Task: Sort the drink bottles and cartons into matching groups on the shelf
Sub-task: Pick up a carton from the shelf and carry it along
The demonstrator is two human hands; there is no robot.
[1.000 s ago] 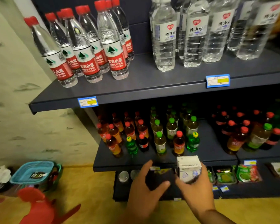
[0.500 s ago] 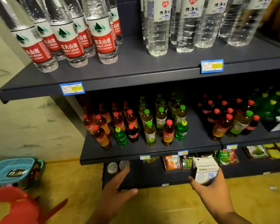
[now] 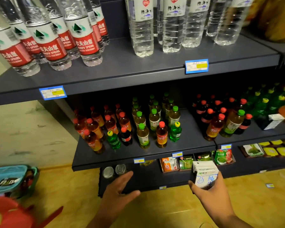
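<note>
Lower right of centre, the right hand grips a white milk carton upright, clear of the shelves. It probably belongs with the pale carton at mid-right. The left hand hovers spread and empty.

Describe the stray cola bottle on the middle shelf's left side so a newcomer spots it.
Find the middle shelf, under the water bottles, and look at its left cluster. In the front row the cola bottle stands between a green soda bottle and a pale tea bottle. Among them only it is near-black, with red cap and label.
</note>
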